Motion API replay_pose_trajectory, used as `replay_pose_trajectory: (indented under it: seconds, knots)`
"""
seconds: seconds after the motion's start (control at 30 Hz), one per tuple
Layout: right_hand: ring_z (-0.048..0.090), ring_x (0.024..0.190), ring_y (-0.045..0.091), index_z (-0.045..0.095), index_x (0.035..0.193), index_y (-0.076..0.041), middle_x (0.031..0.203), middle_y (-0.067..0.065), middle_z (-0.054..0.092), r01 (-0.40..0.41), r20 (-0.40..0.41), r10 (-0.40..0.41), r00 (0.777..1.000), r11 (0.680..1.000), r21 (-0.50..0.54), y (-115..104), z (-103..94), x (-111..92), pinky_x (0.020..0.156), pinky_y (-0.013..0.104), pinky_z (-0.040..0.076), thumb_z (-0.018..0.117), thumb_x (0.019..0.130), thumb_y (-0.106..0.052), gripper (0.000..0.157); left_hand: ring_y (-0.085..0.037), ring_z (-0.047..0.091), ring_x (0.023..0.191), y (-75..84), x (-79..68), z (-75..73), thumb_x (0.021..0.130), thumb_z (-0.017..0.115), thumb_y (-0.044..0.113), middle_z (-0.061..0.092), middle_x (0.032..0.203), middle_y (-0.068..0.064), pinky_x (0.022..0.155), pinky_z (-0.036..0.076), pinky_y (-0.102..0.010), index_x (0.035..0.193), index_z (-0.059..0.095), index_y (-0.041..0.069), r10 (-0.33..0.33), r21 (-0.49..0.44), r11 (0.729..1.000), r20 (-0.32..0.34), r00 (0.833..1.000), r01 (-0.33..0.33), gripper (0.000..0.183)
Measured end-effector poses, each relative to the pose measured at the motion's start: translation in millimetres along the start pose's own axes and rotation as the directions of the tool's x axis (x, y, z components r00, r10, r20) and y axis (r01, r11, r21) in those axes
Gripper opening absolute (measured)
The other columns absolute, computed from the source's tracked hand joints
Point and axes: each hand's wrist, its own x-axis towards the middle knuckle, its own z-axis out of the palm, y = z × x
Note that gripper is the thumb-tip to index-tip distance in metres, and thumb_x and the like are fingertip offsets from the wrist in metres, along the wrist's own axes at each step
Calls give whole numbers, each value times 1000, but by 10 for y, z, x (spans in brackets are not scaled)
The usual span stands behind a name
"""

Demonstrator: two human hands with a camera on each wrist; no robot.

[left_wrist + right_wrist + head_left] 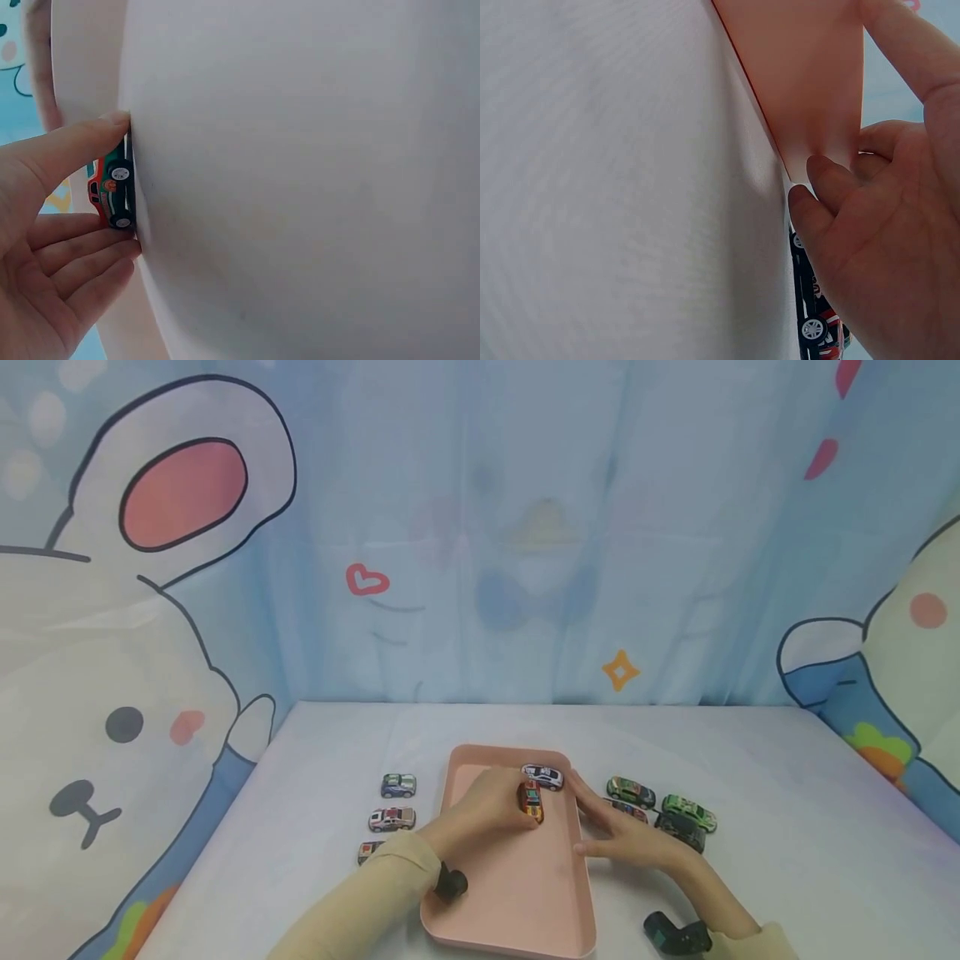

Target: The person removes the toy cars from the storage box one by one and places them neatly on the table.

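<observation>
My left hand (483, 810) pinches a red-and-orange toy car (532, 803) between thumb and fingers inside the pink tray (517, 893). In the left wrist view the car's dark green side and wheels show, low against the tray floor. A white-and-black toy car (543, 777) lies in the tray near its far right corner, just beyond the left fingers. At the tray's right side, my right hand (630, 842) rests with extended fingers against the outer wall (802, 90) and the thumb at the rim.
Left of the tray stand a small blue-green car (398, 786), a white-and-red car (392, 819) and a partly hidden car (369, 852). On the right are a dark green car (630, 791), a bright green car (690, 812), a black vehicle (680, 832) and a partly covered car (627, 810).
</observation>
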Motion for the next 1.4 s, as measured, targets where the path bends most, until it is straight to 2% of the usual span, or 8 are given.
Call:
replay_pose_trajectory:
  seconds: [0.2,0.47,0.67,0.93,1.2,1.33,1.4]
  knots:
    - [-1,137,38,2,150,-7,153,16,-11,4,1,-4,1000,1000,2,14,10,-8,99,9,15,67,88,-15,91,-6,48,64,2,-23,18,64,86,27,56,73,9,59,43,-19,95,68,8,-6,-5,1000,-6,1000,6,40]
    - [0,137,38,3,151,-8,153,17,-9,7,-2,-7,1000,1000,-13,9,-5,7,100,11,15,68,87,-17,92,-6,47,62,-11,-11,7,62,86,29,55,68,9,57,42,-19,88,66,10,37,14,999,-5,999,-37,38]
    - [0,137,38,3,150,-7,153,17,-9,16,-2,-16,1000,1000,-14,-7,-12,6,100,11,14,68,87,-17,91,-6,48,64,9,-22,-22,62,86,30,55,70,9,58,42,-19,90,66,10,19,1,1000,9,1000,-19,40]
    - [0,137,38,3,151,-8,154,16,-8,3,-4,-3,1000,1000,-30,-5,-25,6,100,11,14,68,87,-18,91,-8,48,64,72,-62,-165,65,85,27,56,72,8,55,41,-19,99,67,8,-21,-42,999,38,999,22,43]
    - [-1,137,38,2,151,-8,154,16,-10,-4,-1,4,1000,1000,-12,-5,-21,-4,99,10,14,67,88,-17,91,-7,46,61,119,-59,-309,64,86,26,56,69,9,52,40,-18,82,63,14,16,-18,1000,45,999,-15,32]
    - [-1,137,38,2,151,-8,153,16,-10,-7,1,7,1000,1000,-4,1,-13,-4,99,11,14,67,88,-17,91,-5,44,59,143,-80,-376,66,86,25,56,68,9,52,38,-17,87,65,14,35,-13,999,37,999,-34,32]
    - [-1,137,38,2,151,-9,153,16,-11,-6,0,6,1000,1000,-5,5,-15,-4,100,11,14,67,88,-17,91,-5,44,59,150,-101,-419,67,85,25,58,71,8,53,38,-16,96,67,13,41,-18,999,30,999,-40,37]
